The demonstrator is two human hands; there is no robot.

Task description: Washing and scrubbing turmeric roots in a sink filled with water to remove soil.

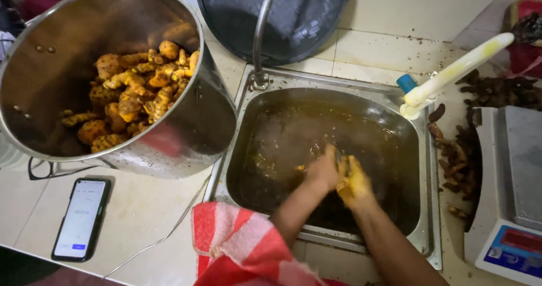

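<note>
Cream tiled table (141, 212) — both hands, left hand (323, 170) and right hand (354, 183), fingers pressed together, in a murky steel sink (420, 229) beside a big steel pot (186, 122).

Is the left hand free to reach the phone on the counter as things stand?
Probably not yet: the left hand is in the sink, pressed against the right hand. The phone lies unobstructed.

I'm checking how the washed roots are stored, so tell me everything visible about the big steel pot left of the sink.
The large round stainless-steel pot has shiny, reflective walls with small rivets inside and a rolled rim. It stands on the pale tiled counter, appearing tilted toward the camera, directly beside the steel sink. Inside lies a heap of knobbly yellow-orange turmeric roots, filling only the bottom. A red reflection shows on its outer wall. Neither hand touches it.
</note>
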